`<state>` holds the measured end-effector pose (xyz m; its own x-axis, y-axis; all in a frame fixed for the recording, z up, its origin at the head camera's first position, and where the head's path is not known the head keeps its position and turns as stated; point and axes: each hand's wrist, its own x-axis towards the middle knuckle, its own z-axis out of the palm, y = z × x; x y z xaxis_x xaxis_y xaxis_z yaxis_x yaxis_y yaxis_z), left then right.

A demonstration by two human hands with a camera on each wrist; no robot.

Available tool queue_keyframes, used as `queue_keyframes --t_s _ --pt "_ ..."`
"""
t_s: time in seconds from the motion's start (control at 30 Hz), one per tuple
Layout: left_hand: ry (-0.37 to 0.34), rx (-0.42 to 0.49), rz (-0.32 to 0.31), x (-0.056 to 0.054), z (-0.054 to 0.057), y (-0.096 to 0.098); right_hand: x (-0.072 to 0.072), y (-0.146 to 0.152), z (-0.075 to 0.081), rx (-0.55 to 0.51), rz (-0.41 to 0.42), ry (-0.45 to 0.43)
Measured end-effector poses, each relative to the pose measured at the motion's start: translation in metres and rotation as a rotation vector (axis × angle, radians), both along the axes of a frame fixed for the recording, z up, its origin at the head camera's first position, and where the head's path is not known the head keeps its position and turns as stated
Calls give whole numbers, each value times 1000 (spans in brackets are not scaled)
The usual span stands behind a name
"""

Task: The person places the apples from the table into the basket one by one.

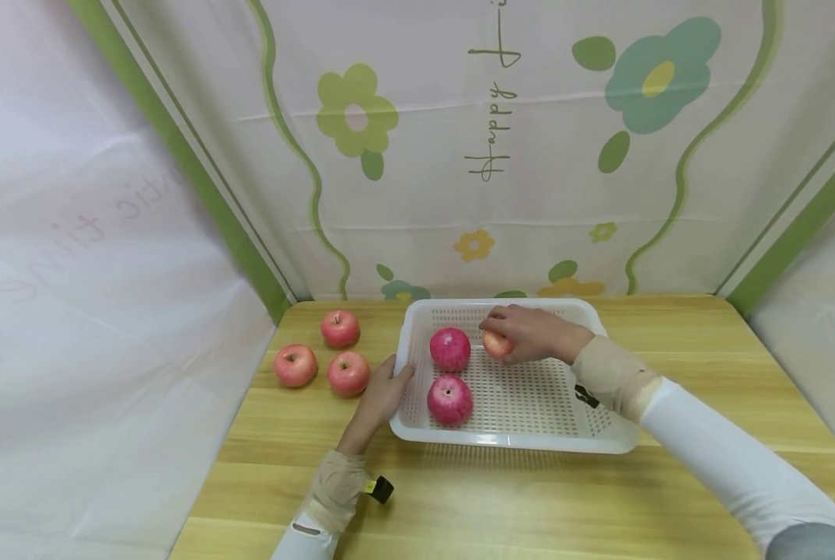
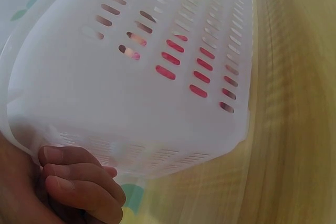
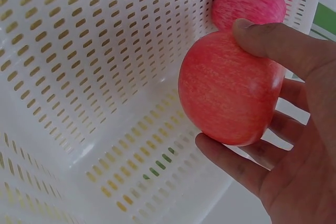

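Observation:
A white perforated plastic basket (image 1: 508,440) sits on the table. My left hand (image 1: 381,395) grips its left rim; in the left wrist view the curled fingers (image 2: 84,182) lie against the outer wall. Inside the basket, my right hand (image 1: 532,334) holds a light red apple (image 1: 496,344). The right wrist view shows the thumb over that apple (image 3: 231,87) and the other fingers around its far side. Two deep pink apples (image 1: 449,348) (image 1: 449,400) rest on the left side of the basket floor, one behind the other.
Three light red apples (image 1: 340,328) (image 1: 295,365) (image 1: 348,373) stand on the wooden table (image 1: 501,505), left of the basket. A flower-printed cloth (image 1: 417,194) hangs behind the table, and more cloth encloses both sides.

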<state>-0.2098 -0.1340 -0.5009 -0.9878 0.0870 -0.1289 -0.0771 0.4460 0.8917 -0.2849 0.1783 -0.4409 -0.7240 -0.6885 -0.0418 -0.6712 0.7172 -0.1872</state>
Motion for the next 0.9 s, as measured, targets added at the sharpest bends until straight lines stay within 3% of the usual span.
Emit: queue_keyframes --t_s 0.4,0.9 --pt "0 -17 7 1 2 1 -1 -4 -8 -3 35 30" --pt "-8 -2 10 -1 -2 0 1 -10 -12 27 53 7"
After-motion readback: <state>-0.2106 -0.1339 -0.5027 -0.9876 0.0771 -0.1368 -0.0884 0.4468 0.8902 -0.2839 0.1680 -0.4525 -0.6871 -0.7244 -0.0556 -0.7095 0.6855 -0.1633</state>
